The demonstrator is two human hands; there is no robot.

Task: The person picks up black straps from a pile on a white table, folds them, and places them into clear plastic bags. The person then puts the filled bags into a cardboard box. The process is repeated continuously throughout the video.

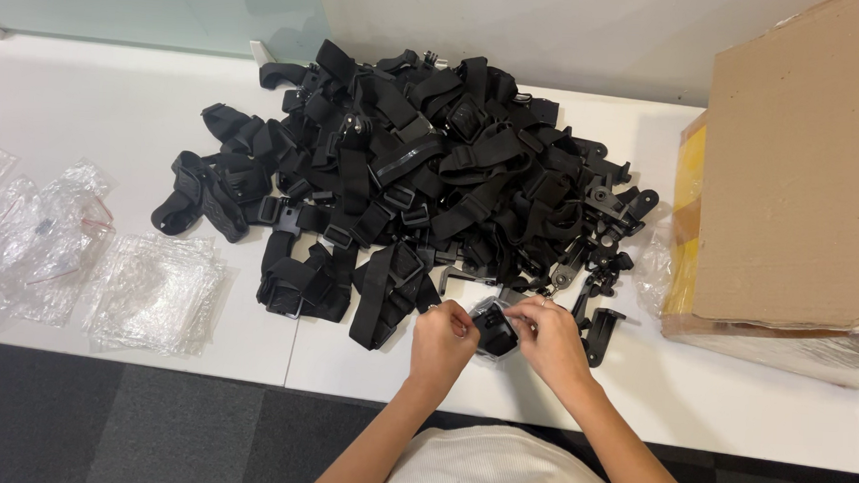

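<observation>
Both hands meet at the near edge of the white tabletop (731, 409), just in front of the big strap pile. Left hand (442, 341) curled, fingers closed around the left side of a small black plastic mount piece (495, 333); right hand (548, 338) pinching its right side, thumb and forefinger drawn together on what looks like a clear bag (489, 307) around the part, though that is hard to tell. The piece sits between the two hands, just above the tabletop, nearly touching the pile's near fringe. Judgement: light, rigid plastic, small enough to hold by its edges with fingertips; any film around it would be slick and crinkly, so grip is surer on the hard body than on the wrap. Just right of the hands, a loose black clip (601, 333) stands on the tabletop, with more small black brackets (616, 213) scattered along the pile's right edge. The pile of black straps and buckles (413, 173) fills the middle of the tabletop beyond the hands; soft webbing, tangled, likely to drag neighbours along if pulled. Well left of the pile, flat stacks of clear plastic bags (152, 292) and more crumpled ones (29, 234). Right of the pile, an open cardboard box (799, 180), flap up, yellow liner showing at its side. Beyond the pile, pale wall.
</observation>
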